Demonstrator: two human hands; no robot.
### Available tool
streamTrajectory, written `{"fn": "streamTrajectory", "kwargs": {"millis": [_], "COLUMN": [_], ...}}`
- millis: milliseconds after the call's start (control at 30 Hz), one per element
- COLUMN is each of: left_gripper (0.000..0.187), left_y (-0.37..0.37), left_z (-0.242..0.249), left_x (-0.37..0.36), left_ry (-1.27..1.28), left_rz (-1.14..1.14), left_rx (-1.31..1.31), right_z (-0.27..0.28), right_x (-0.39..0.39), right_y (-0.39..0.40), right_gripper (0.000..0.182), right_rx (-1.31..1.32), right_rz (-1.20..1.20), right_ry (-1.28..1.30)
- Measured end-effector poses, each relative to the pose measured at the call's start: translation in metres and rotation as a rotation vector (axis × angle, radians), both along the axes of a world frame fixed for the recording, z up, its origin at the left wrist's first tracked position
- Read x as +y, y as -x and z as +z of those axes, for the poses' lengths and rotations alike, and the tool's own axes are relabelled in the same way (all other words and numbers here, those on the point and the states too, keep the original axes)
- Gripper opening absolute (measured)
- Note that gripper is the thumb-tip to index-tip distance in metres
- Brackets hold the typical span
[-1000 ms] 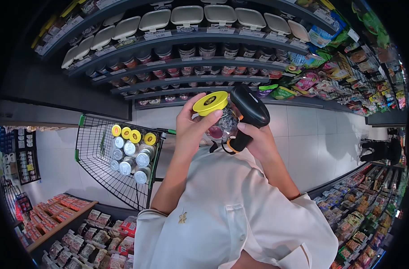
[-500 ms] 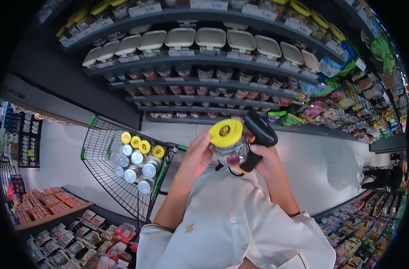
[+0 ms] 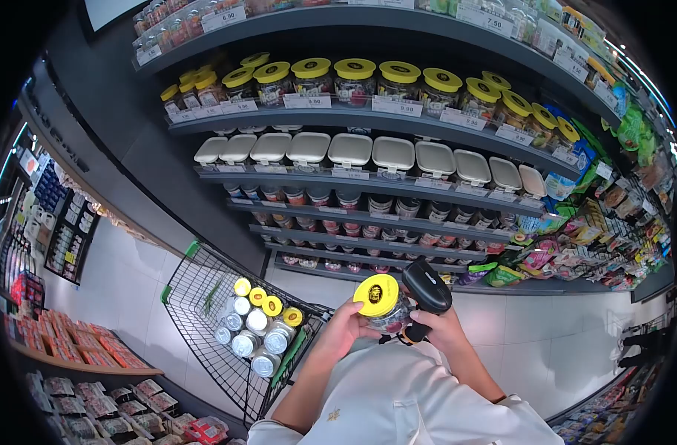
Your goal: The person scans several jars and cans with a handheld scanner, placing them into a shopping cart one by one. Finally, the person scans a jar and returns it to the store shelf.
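Left hand (image 3: pixel 341 332) pinches yellow-lidded jar (image 3: pixel 386 320), thumb at lid's rim (presumably steadying it beside scanner (image 3: pixel 427 286)); right hand (image 3: pixel 440 330) curls fingers round scanner's handle. Jar held off cart's (image 3: pixel 193 300) handle-side edge.

A white-shirted person (image 3: pixel 368 393) holds a yellow-lidded jar (image 3: pixel 380 300) in the left hand (image 3: pixel 341 331) and a black scanner (image 3: pixel 427 286) in the right hand (image 3: pixel 440 328), facing stocked shelves (image 3: pixel 346 116); a shopping cart (image 3: pixel 197 311) (more jars (image 3: pixel 272 305) and silver-topped containers (image 3: pixel 276 340) inside) stands to the left.
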State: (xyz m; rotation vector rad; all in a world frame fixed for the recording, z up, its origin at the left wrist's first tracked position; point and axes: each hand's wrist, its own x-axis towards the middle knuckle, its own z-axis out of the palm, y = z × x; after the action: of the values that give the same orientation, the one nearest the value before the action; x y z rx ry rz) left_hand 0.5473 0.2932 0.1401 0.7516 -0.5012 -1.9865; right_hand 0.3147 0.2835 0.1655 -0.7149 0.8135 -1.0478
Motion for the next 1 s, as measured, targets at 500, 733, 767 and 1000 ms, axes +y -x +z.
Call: {"fn": "streamTrajectory", "kwargs": {"millis": [500, 733, 767, 1000], "left_gripper": [0.045, 0.045, 0.043, 0.040], "left_y": [0.000, 0.006, 0.003, -0.015], "left_z": [0.011, 0.052, 0.056, 0.104], "left_x": [-0.053, -0.092, -0.098, -0.139], "left_ry": [0.048, 0.109, 0.142, 0.239], "left_rz": [0.279, 0.441, 0.463, 0.660], "left_rx": [-0.146, -0.348, -0.356, -0.510], "right_z": [0.039, 0.038, 0.041, 0.056], "right_x": [-0.040, -0.115, -0.127, -0.208], "right_y": [0.003, 0.004, 0.000, -0.026], "right_gripper": [0.041, 0.076, 0.078, 0.087], "right_rx": [0.515, 0.413, 0.382, 0.344], "right_rz": [0.189, 0.398, 0.424, 0.488], "right_ry": [0.288, 0.670, 0.721, 1.124]}}
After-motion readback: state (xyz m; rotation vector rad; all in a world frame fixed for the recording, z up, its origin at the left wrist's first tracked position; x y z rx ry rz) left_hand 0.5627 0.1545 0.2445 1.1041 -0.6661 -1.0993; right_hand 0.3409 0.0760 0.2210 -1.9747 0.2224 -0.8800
